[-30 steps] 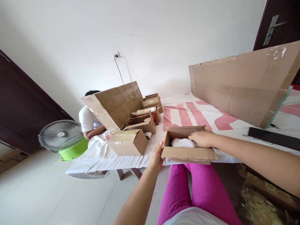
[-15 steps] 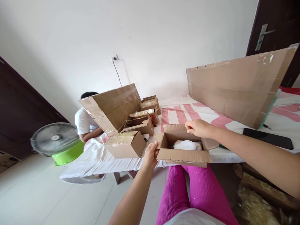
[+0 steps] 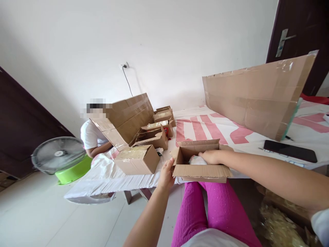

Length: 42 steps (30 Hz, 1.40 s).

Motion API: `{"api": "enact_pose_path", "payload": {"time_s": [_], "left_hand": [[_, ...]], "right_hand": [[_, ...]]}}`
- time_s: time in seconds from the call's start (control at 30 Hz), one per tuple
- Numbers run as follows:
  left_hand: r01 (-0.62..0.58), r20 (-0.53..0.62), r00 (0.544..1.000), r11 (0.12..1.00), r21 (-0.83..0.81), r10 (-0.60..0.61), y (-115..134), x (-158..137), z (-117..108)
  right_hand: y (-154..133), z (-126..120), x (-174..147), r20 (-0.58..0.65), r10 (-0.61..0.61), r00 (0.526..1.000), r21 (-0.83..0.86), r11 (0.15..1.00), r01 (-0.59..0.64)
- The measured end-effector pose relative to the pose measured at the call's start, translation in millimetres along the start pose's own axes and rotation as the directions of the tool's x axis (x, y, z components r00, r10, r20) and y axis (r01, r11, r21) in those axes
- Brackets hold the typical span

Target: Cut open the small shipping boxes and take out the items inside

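Note:
An open cardboard box (image 3: 203, 172) sits at the table's near edge, just above my knees, with its flaps spread outward. My left hand (image 3: 167, 172) is closed on the flap at the box's left end, thumb on top. My right hand (image 3: 209, 157) reaches down into the box from the right. Its fingers lie against a whitish item (image 3: 197, 160) in there, partly covered by the hand; what kind it is I cannot make out. The right fingertips are hidden.
A taped box (image 3: 137, 160) and several smaller boxes stand left. Cardboard panels (image 3: 257, 96) rise at both sides. A black phone (image 3: 290, 151) lies right. Across the left panel, a person (image 3: 92, 135) in white leans on the table, near a fan (image 3: 60, 154).
My right hand has dropped from above the box's back edge down into it, onto the whitish item. My left hand stays at the left flap.

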<state>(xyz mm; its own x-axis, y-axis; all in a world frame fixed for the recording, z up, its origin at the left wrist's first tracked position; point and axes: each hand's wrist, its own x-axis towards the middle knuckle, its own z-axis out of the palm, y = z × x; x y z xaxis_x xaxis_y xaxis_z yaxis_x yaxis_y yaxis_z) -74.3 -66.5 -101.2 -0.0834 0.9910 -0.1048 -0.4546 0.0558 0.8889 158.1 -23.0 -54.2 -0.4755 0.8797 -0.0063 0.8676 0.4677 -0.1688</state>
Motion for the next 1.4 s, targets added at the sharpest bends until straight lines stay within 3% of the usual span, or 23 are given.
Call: {"api": "enact_pose_path", "payload": {"time_s": [0.1, 0.17, 0.23, 0.3, 0.37, 0.47, 0.5, 0.57, 0.63, 0.7, 0.8, 0.9, 0.93, 1.0, 1.03, 1.1, 1.13, 1.2, 1.23, 1.33, 1.4], "left_hand": [[-0.005, -0.015, 1.0, 1.0, 0.018, 0.005, 1, -3, -1], [-0.04, -0.052, 0.998, 0.999, 0.028, 0.041, 5, -1, -4], [-0.08, -0.108, 0.991, 0.996, 0.047, 0.085, 13, 5, -10], [-0.122, -0.173, 0.976, 0.99, 0.073, 0.133, 23, 12, -17], [-0.172, -0.239, 0.952, 0.98, 0.102, 0.192, 35, 21, -26], [-0.241, -0.3, 0.913, 0.958, 0.154, 0.278, 52, 34, -36], [-0.256, -0.306, 0.904, 0.951, 0.173, 0.299, 57, 38, -39], [-0.279, -0.304, 0.892, 0.936, 0.215, 0.335, 63, 44, -41], [-0.308, -0.305, 0.874, 0.916, 0.257, 0.379, 68, 48, -43], [-0.356, -0.318, 0.838, 0.886, 0.296, 0.443, 71, 48, -45], [-0.474, -0.369, 0.726, 0.812, 0.341, 0.58, 74, 36, -50], [-0.608, -0.411, 0.571, 0.703, 0.37, 0.71, 65, 9, -52], [-0.639, -0.394, 0.546, 0.672, 0.375, 0.739, 56, -2, -49], [-0.678, -0.237, 0.598, 0.641, 0.359, 0.766, 30, -23, -41], [-0.656, -0.145, 0.668, 0.67, 0.347, 0.729, 14, -32, -34], [-0.525, 0.148, 0.848, 0.773, 0.357, 0.508, -19, -43, -18], [-0.451, 0.269, 0.889, 0.812, 0.369, 0.371, -34, -44, -9], [-0.357, 0.396, 0.897, 0.849, 0.39, 0.195, -58, -38, 12], [-0.352, 0.416, 0.892, 0.848, 0.397, 0.176, -66, -32, 23], [-0.462, 0.409, 0.869, 0.752, 0.47, 0.278, -80, -2, 58], [-0.505, 0.37, 0.862, 0.658, 0.559, 0.347, -87, 19, 80]], "right_hand": [[-4, -7, -5, 0.11, -0.074, 0.991, 0.024, 0.997, 0.072], [-10, -17, -7, 0.098, -0.107, 0.989, 0.064, 0.993, 0.101], [-16, -35, -8, -0.014, -0.102, 0.995, 0.185, 0.977, 0.103], [-18, -57, -10, -0.212, -0.054, 0.976, 0.371, 0.919, 0.132], [-14, -80, -12, -0.432, 0.015, 0.902, 0.505, 0.832, 0.229], [0, -106, -19, -0.67, 0.114, 0.734, 0.519, 0.778, 0.353], [5, -109, -22, -0.707, 0.159, 0.689, 0.512, 0.787, 0.344], [16, -107, -29, -0.714, 0.26, 0.65, 0.523, 0.816, 0.247], [28, -90, -36, -0.648, 0.353, 0.675, 0.548, 0.831, 0.091], [41, -60, -41, -0.522, 0.429, 0.737, 0.557, 0.826, -0.087], [62, -7, -47, -0.312, 0.518, 0.796, 0.516, 0.796, -0.316], [78, 34, -49, -0.271, 0.393, 0.879, 0.385, 0.881, -0.275], [82, 43, -49, -0.295, 0.343, 0.892, 0.341, 0.91, -0.237], [85, 53, -48, -0.355, 0.286, 0.89, 0.269, 0.943, -0.196], [86, 56, -48, -0.379, 0.286, 0.88, 0.249, 0.948, -0.2], [87, 63, -50, -0.433, 0.326, 0.84, 0.24, 0.94, -0.241], [87, 68, -52, -0.469, 0.359, 0.807, 0.254, 0.93, -0.266], [89, 83, -59, -0.566, 0.419, 0.71, 0.304, 0.907, -0.292], [90, 93, -64, -0.621, 0.441, 0.648, 0.334, 0.897, -0.29], [89, 130, -85, -0.731, 0.503, 0.461, 0.442, 0.864, -0.242], [82, 152, -98, -0.715, 0.56, 0.418, 0.526, 0.825, -0.205]]}}
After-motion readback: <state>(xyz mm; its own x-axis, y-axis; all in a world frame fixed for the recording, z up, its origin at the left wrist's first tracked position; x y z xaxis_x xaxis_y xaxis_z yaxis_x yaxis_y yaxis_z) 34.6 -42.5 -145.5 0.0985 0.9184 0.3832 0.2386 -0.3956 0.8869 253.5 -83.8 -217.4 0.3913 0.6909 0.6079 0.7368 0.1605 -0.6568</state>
